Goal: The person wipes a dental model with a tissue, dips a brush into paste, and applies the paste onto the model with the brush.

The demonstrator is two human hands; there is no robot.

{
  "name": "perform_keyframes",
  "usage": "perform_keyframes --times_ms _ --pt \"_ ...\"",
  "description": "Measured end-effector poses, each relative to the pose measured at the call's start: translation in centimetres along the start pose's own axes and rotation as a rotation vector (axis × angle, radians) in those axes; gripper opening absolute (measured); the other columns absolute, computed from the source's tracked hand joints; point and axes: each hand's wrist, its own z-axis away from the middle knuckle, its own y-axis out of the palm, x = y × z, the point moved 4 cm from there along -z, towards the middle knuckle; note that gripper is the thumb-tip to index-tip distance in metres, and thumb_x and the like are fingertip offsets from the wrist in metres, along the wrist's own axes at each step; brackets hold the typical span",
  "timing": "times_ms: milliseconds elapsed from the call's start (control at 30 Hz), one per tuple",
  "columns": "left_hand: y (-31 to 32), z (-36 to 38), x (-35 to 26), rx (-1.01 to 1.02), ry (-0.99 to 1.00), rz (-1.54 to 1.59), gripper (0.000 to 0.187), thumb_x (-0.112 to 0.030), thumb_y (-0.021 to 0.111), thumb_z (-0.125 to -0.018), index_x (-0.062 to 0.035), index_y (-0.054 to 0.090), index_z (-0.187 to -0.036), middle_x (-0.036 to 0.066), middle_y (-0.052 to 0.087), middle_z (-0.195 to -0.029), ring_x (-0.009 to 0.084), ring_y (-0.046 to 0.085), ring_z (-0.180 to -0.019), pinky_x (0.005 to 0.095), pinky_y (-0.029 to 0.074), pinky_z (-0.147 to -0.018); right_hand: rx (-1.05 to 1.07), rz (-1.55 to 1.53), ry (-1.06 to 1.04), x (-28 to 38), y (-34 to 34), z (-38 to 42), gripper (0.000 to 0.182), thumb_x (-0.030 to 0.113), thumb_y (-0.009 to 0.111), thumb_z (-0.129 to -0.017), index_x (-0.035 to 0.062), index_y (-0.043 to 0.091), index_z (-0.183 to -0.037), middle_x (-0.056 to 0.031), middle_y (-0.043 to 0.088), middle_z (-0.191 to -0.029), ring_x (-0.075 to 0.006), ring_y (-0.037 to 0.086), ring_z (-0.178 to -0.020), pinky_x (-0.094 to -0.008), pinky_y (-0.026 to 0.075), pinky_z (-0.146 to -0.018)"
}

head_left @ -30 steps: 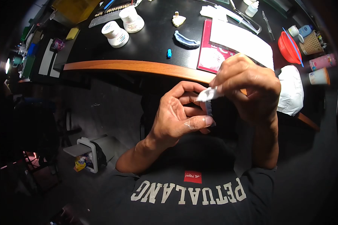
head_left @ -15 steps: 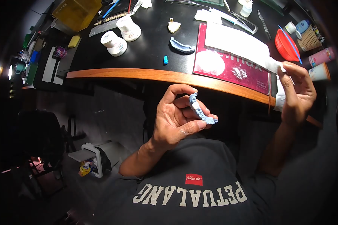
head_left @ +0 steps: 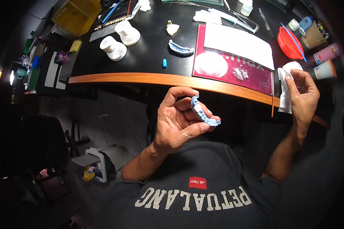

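Note:
My left hand (head_left: 174, 118) holds a curved blue dental arch mould (head_left: 199, 108) between thumb and fingers, in front of the table edge. A white patch shows on part of the mould's row of tooth shapes. At the right end of the table, my right hand (head_left: 304, 91) is closed in a pinch on a piece of white tissue (head_left: 283, 73). More tissue (head_left: 286, 97) hangs over the edge beside its fingers. A second blue mould (head_left: 180, 49) lies on the black tabletop, next to a maroon board (head_left: 233, 70) with a white sheet (head_left: 239, 44) and white residue on it.
Two white jars (head_left: 113, 49) stand at the table's left, with a small blue cap (head_left: 164, 63) to their right. A tooth model (head_left: 172, 28) lies further back. On the right are a red bowl (head_left: 290, 44), a woven basket (head_left: 314, 35) and a cup (head_left: 325, 71).
My right hand has shifted slightly down with the tissue, which now stands apart from the white sheet. The left hand keeps the same hold on the mould. The view has moved slightly.

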Motion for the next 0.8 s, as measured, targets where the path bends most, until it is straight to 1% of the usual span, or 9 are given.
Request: perform_keyframes --times_ms 200,333,500,567,633,700,733,767,800 --pt "0.1 0.0 0.0 0.0 0.0 -0.007 0.065 0.011 0.071 -0.078 -0.0054 0.037 -0.131 0.015 0.063 -0.096 0.0317 0.071 -0.097 0.0393 0.064 -0.079 -0.092 0.237 -0.088 0.9 0.0 -0.1 0.016 0.007 0.073 -0.086 0.0017 0.07 -0.1 -0.0047 0.07 -0.09 -0.0087 0.062 -0.077 -0.0247 0.049 -0.069" --pt "0.0 0.1 -0.1 0.001 0.004 -0.019 0.064 0.011 0.07 -0.078 -0.0053 0.037 -0.13 0.015 0.063 -0.096 0.0317 0.071 -0.097 0.0391 0.064 -0.079 -0.124 0.307 -0.103 1.0 0.0 -0.2 0.016 0.007 0.073 -0.085 0.0025 0.07 -0.101 -0.0042 0.071 -0.087 -0.0086 0.061 -0.075 -0.0249 0.049 -0.068" --pt "-0.1 0.1 -0.3 -0.039 -0.013 -0.014 0.064 0.012 0.068 -0.077 -0.0043 0.037 -0.13 0.016 0.062 -0.095 0.0321 0.071 -0.095 0.0394 0.063 -0.078 -0.137 0.308 -0.123 1.4 -0.1 -0.3 0.016 0.006 0.073 -0.085 0.0022 0.071 -0.1 -0.0042 0.071 -0.087 -0.0087 0.062 -0.074 -0.0244 0.049 -0.065" --pt "-0.3 -0.1 -0.5 -0.059 -0.015 -0.012 0.064 0.012 0.067 -0.076 -0.0039 0.037 -0.13 0.016 0.062 -0.095 0.0319 0.071 -0.093 0.0394 0.063 -0.076 -0.165 0.185 -0.155 1.1 -0.7 -0.7 0.015 0.005 0.073 -0.084 0.0015 0.071 -0.098 -0.0046 0.071 -0.086 -0.0086 0.063 -0.074 -0.0239 0.048 -0.065" --pt "-0.1 -0.6 -1.4 -0.101 -0.009 -0.021 0.064 0.008 0.066 -0.076 -0.0044 0.038 -0.132 0.015 0.06 -0.093 0.0306 0.071 -0.091 0.0387 0.063 -0.074 -0.176 0.124 -0.164 1.0 -1.2 -1.4 0.014 0.004 0.073 -0.083 0.0003 0.07 -0.097 -0.0053 0.071 -0.086 -0.0088 0.065 -0.075 -0.0235 0.048 -0.063" --pt "-0.7 -1.5 -2.3 -0.047 0.025 -0.017 0.061 0.013 0.064 -0.077 -0.0026 0.038 -0.13 0.016 0.064 -0.099 0.0301 0.07 -0.097 0.039 0.062 -0.08 -0.166 0.257 -0.209 1.2 -1.4 -2.6 0.014 0.002 0.073 -0.082 0.0006 0.07 -0.096 -0.0064 0.071 -0.086 -0.0115 0.066 -0.075 -0.0257 0.049 -0.063" --pt "-0.7 -1.8 -2.8 -0.081 0.035 -0.044 0.063 0.01 0.065 -0.077 -0.0036 0.038 -0.132 0.015 0.062 -0.097 0.0302 0.071 -0.094 0.0383 0.063 -0.076 -0.202 0.413 -0.238 1.9 -1.5 -2.8 0.015 0.001 0.073 -0.08 0.0012 0.071 -0.094 -0.008 0.07 -0.085 -0.0152 0.066 -0.075 -0.0291 0.049 -0.063" --pt "-0.7 -2.3 -3.5 -0.116 0.045 -0.072 0.066 0.007 0.066 -0.077 -0.0046 0.038 -0.135 0.013 0.059 -0.094 0.0303 0.071 -0.092 0.0376 0.063 -0.071 -0.196 0.496 -0.269 3.0 -1.3 -3.0 0.016 -0.001 0.072 -0.078 0.0019 0.071 -0.093 -0.0104 0.067 -0.085 -0.0219 0.066 -0.078 -0.0326 0.05 -0.067" --pt "-0.9 -2.7 -3.9 -0.123 0.062 -0.085 0.066 0.005 0.068 -0.077 -0.0041 0.037 -0.135 0.012 0.059 -0.095 0.03 0.071 -0.092 0.0365 0.064 -0.07 -0.184 0.517 -0.38 3.5 -1.2 -3.0 0.016 -0.004 0.071 -0.076 0.0018 0.07 -0.092 -0.0104 0.065 -0.085 -0.0238 0.064 -0.079 -0.0338 0.049 -0.067"
